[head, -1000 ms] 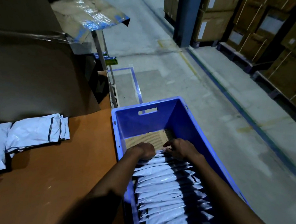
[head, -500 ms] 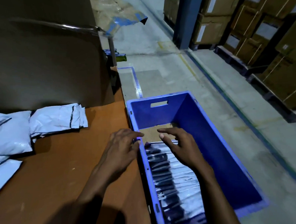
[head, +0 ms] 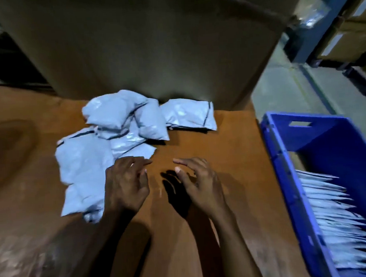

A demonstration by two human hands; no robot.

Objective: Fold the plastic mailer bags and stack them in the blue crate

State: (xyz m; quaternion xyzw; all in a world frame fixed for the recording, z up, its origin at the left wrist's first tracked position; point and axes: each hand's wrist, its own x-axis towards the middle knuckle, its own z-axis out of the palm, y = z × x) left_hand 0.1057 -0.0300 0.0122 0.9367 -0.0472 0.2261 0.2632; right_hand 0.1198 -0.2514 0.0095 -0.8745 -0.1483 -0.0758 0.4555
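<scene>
Crate vacated: left hand and right hand now hover over table.

Loose white mailer bags heaped on table; folded ones upright in blue crate

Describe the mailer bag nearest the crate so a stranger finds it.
Find the big brown cardboard box at the orange table's back. White plastic mailer bags heap before it. The flat bag lies at the heap's right end, nearest the blue plastic crate.
</scene>
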